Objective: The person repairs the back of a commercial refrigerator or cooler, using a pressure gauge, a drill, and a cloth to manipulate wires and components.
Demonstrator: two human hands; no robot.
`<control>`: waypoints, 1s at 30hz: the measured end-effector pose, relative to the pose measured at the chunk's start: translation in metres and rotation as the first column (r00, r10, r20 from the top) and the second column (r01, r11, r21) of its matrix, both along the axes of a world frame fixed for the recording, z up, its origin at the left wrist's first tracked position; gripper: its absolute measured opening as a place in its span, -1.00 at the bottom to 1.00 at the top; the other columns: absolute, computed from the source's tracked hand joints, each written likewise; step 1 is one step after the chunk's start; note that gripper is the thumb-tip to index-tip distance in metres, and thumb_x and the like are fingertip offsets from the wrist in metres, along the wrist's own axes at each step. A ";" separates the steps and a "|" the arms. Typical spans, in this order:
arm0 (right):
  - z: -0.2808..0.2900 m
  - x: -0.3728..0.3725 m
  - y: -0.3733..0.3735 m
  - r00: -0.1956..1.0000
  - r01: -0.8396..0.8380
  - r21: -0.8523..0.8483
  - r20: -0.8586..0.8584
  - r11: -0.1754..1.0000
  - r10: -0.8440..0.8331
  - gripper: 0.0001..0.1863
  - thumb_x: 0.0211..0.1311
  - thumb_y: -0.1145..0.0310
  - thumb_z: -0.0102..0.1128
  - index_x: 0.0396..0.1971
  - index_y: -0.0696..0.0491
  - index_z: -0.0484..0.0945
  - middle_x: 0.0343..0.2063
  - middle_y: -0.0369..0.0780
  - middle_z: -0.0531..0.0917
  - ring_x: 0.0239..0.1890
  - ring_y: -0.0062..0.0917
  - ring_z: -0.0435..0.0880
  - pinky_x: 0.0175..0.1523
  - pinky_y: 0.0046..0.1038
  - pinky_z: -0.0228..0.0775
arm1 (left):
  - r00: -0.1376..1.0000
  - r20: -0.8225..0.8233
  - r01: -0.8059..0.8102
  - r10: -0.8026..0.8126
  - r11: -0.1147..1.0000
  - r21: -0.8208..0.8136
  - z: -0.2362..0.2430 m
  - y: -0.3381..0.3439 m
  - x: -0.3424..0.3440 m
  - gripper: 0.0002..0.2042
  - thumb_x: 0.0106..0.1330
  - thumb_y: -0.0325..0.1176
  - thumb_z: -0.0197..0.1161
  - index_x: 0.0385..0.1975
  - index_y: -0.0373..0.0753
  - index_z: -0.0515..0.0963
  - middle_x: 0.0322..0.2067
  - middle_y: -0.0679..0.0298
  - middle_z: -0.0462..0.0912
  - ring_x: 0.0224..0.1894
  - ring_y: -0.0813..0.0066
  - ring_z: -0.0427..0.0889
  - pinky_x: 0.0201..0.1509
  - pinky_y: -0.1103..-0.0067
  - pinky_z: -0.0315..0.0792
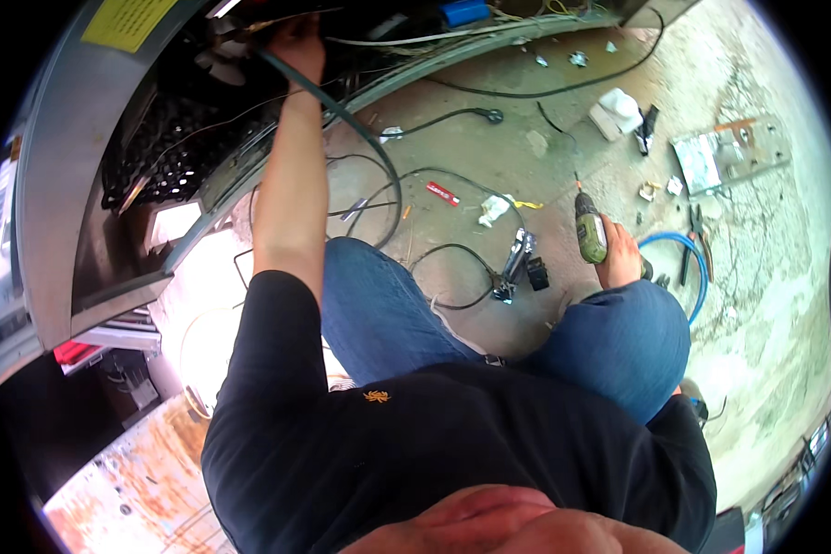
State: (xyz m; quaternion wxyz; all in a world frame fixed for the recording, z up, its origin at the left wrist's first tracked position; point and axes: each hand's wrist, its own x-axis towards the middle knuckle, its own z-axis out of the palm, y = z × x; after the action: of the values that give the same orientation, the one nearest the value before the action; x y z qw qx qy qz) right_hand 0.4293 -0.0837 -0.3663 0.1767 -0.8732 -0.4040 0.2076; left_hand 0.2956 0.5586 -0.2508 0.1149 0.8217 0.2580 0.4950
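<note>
Head view: wide fisheye, left of a worn pair, dark at the rim. Looks steeply down from above the wearer's black shirt [471,434], very near, over the jeans [609,346] to the floor [766,268] farther off; metal casing [102,166] bends along the left.

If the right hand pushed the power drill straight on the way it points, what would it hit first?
Probably the thin black wire just beyond the tip of the power drill; depth is unclear, so the right hand might carry it over.

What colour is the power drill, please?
The power drill is olive green and black (head view).
</note>
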 end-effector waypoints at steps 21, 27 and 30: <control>-0.065 -0.005 0.027 0.971 -0.066 -0.047 0.226 0.997 0.075 0.03 -0.10 0.58 0.38 0.51 0.07 0.18 -0.04 -0.11 0.50 0.05 -0.18 0.51 0.16 -0.21 0.36 | 0.995 -0.100 -0.033 0.029 0.999 -0.040 0.013 -0.052 -0.013 -0.72 0.33 -0.32 0.37 -0.01 -0.26 0.68 -0.17 0.03 0.73 -0.13 0.18 0.72 -0.01 0.38 0.54; -0.039 0.003 0.031 0.997 -0.083 -0.103 -0.012 0.991 0.083 0.04 -0.10 0.46 0.50 0.48 0.05 0.20 0.07 -0.10 0.48 0.14 -0.13 0.50 0.22 -0.17 0.39 | 0.861 -0.501 -0.168 0.086 0.978 -0.122 0.038 -0.105 -0.047 -0.61 0.29 -0.34 0.35 0.13 -0.14 0.57 0.14 -0.06 0.51 0.16 -0.10 0.53 0.24 0.23 0.46; -0.017 0.032 0.042 0.980 -0.129 -0.062 -0.161 0.990 0.118 -0.14 -0.02 0.40 0.51 0.37 0.07 0.36 0.03 -0.05 0.57 0.08 -0.15 0.61 0.17 -0.19 0.48 | 0.797 -0.598 -0.095 0.085 0.995 0.014 0.053 -0.130 -0.077 -0.59 0.29 -0.40 0.35 0.15 -0.25 0.56 0.11 -0.05 0.53 0.12 -0.09 0.56 0.17 0.25 0.50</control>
State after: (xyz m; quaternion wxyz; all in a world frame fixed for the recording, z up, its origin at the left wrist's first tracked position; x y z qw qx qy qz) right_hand 0.4610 -0.0413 -0.3836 0.1631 -0.8331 -0.4347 0.3007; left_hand 0.2188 0.4290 -0.1976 0.0110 0.9216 0.3240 0.2134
